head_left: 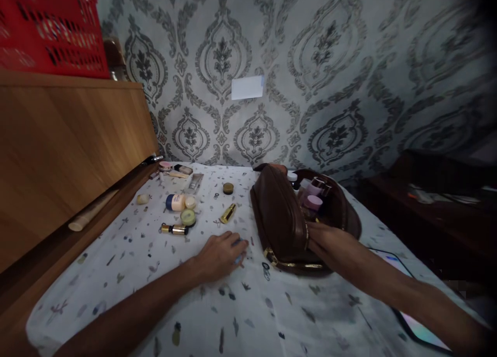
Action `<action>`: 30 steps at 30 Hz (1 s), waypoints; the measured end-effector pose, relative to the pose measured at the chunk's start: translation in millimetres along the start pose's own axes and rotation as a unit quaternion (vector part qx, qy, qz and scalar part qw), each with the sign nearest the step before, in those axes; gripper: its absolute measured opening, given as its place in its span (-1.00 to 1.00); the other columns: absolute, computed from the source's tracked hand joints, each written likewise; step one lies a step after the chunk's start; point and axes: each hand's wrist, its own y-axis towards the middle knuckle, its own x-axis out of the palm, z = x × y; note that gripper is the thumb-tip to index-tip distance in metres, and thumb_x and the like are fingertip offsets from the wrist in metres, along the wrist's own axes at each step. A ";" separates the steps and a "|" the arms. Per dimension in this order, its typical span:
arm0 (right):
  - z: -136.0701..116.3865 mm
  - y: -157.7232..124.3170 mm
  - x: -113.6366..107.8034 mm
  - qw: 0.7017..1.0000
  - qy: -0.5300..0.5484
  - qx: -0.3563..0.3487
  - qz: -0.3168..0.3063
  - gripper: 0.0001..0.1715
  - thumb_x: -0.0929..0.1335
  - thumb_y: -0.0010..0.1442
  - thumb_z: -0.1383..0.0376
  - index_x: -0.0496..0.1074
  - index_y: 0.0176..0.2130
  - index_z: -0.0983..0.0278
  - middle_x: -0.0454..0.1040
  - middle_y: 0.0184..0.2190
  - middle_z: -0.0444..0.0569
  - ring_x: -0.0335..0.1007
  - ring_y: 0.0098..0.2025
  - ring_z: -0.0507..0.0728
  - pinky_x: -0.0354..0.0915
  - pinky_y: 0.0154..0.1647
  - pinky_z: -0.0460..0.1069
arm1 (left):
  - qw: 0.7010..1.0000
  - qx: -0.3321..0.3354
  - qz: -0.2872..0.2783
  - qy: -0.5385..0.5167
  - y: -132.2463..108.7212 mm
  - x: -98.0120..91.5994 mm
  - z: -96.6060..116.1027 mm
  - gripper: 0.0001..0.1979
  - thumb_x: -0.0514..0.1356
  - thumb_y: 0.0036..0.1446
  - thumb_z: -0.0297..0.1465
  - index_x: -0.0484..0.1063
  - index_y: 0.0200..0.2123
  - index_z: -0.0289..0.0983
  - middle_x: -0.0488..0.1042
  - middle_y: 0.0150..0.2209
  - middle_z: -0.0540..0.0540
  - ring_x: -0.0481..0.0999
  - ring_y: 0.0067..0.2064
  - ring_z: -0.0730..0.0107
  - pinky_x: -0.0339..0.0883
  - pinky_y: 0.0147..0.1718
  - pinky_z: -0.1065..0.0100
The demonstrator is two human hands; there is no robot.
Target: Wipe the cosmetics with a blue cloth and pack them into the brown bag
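My left hand (pixel 219 256) rests low over the patterned cloth, its fingers curled round a small light-blue thing that is mostly covered. A brown zippered makeup bag (pixel 277 219) lies unzipped to the right of it. My right hand (pixel 320 238) reaches into the bag's opening, and its fingers are hidden inside. Pink-lidded and clear cosmetic containers (pixel 313 202) show in the bag. Left of the bag lie a gold lipstick-like tube (pixel 228 213) and a small round jar (pixel 228 188). Farther left are a green-topped jar (pixel 188 217), a black-and-gold tube (pixel 174 229) and a blue-capped bottle (pixel 175 202).
A wooden cabinet (pixel 77 155) with a red basket (pixel 54 30) on top borders the left side. By it are a squeeze tube (pixel 196 181) and several small cosmetics. A phone (pixel 421 328) lies under my right forearm. A patterned wall (pixel 221 124) stands behind.
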 end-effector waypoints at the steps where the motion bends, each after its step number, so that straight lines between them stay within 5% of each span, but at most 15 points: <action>1: -3.3 -6.2 -2.7 1.000 -0.006 -0.004 -0.005 -0.60 0.18 0.35 0.30 0.45 -0.45 0.23 0.54 -0.43 -0.01 0.49 -0.42 0.10 0.41 -0.36 -0.06 | 1.000 -0.019 0.002 0.010 2.6 -2.6 -6.0 -0.75 0.00 0.37 -0.35 0.34 0.04 -0.21 0.47 -0.10 -0.13 0.49 -0.05 0.23 0.43 -0.32 0.31; 3: -10.4 -17.7 -6.3 0.999 -0.030 -0.018 0.024 -0.57 0.15 0.40 0.24 0.48 -0.37 0.23 0.55 -0.40 0.01 0.49 -0.42 0.11 0.40 -0.39 -0.03 | 0.998 -0.062 0.017 0.026 9.0 -9.7 -23.2 -0.74 -0.02 0.38 -0.35 0.35 0.04 -0.22 0.47 -0.08 -0.15 0.49 -0.04 0.21 0.43 -0.30 0.30; 6: -24.9 -34.0 -6.5 0.982 -0.081 -0.038 0.164 -0.63 0.17 0.41 0.17 0.48 -0.12 0.26 0.58 -0.24 0.08 0.55 -0.28 0.19 0.44 -0.28 0.04 | 0.990 -0.127 0.054 0.024 20.2 -24.2 -60.9 -0.69 -0.06 0.38 -0.35 0.35 0.08 -0.22 0.46 -0.08 -0.16 0.50 -0.08 0.24 0.42 -0.23 0.29; 10: -52.1 -50.9 9.1 0.961 -0.060 -0.071 0.261 -0.70 0.22 0.38 0.28 0.42 0.03 0.28 0.53 -0.06 0.14 0.52 -0.09 0.21 0.42 -0.07 0.08 | 0.967 -0.245 0.065 0.034 34.4 -41.5 -122.1 -0.67 -0.07 0.38 -0.31 0.40 0.06 -0.20 0.47 -0.02 -0.17 0.50 -0.03 0.22 0.38 -0.13 0.29; 15: -87.0 -41.8 55.6 0.956 0.093 -0.183 0.207 -0.69 0.19 0.35 0.43 0.42 0.00 0.30 0.57 -0.22 0.05 0.52 -0.17 0.11 0.43 -0.10 -0.03 | 0.936 -0.346 0.033 0.050 45.0 -38.4 -191.0 -0.65 -0.02 0.34 -0.34 0.37 0.12 -0.18 0.48 0.08 -0.16 0.49 0.06 0.15 0.37 -0.07 0.27; 21: -117.1 0.5 106.4 0.963 0.252 -0.091 0.003 -0.75 0.25 0.28 0.49 0.49 -0.24 0.26 0.53 -0.36 -0.03 0.47 -0.28 0.11 0.39 -0.27 -0.05 | 0.917 -0.395 -0.016 0.062 52.2 -20.5 -249.0 -0.60 0.04 0.25 -0.43 0.39 0.14 -0.20 0.48 0.10 -0.20 0.47 0.11 0.09 0.39 -0.04 0.25; 30: -110.1 10.3 138.1 0.931 0.365 -0.001 0.005 -0.74 0.27 0.27 0.42 0.54 -0.18 0.27 0.58 -0.29 0.00 0.50 -0.22 0.11 0.37 -0.16 -0.02 | 0.915 -0.385 -0.068 0.097 66.2 -14.0 -291.3 -0.59 0.15 0.23 -0.33 0.38 0.15 -0.25 0.43 0.16 -0.27 0.44 0.14 0.04 0.33 0.06 0.07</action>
